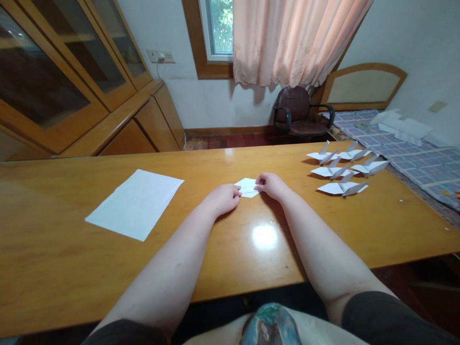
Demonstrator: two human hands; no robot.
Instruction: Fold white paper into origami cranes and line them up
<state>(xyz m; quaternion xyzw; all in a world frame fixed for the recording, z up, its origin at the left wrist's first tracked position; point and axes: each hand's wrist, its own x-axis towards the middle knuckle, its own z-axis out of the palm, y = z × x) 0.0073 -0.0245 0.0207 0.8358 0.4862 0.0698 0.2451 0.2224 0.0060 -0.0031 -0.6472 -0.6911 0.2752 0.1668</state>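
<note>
Folded paper (247, 187), small, white, many-sided, crease line across its face, looks near flat on the wooden table (223, 268), edges held between left hand (225, 197) and right hand (272, 185)

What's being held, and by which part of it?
The folded paper, by its two ends: the left hand at its left end, the right hand at its right end.

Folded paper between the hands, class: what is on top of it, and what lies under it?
The left hand and right hand overlap the folded paper at its sides. Wooden tabletop shows around it; what lies directly beneath is covered.
</note>
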